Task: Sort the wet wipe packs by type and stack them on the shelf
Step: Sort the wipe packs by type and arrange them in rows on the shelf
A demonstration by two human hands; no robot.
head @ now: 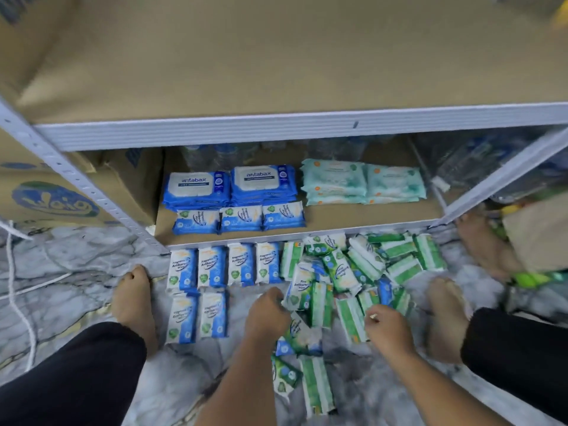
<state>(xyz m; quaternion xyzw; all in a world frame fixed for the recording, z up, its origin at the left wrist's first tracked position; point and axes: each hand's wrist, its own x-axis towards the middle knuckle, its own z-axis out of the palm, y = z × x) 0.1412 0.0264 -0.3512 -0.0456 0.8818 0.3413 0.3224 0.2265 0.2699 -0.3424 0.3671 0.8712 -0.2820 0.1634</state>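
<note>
Marble floor (76, 265) carries six blue packs (212, 267) in rows; three more line the shelf (368, 216) front edge. Left hand (270, 312) pinches one pack (296, 298); whether the right hand (388, 330) grips anything is unclear.

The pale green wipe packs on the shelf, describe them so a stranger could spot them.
Start at the lowest shelf of the white metal rack. Right of the blue Antabax stacks sit two side-by-side stacks of pale mint packs. Only these are pastel with small orange dots; every other pack there is blue.
</note>
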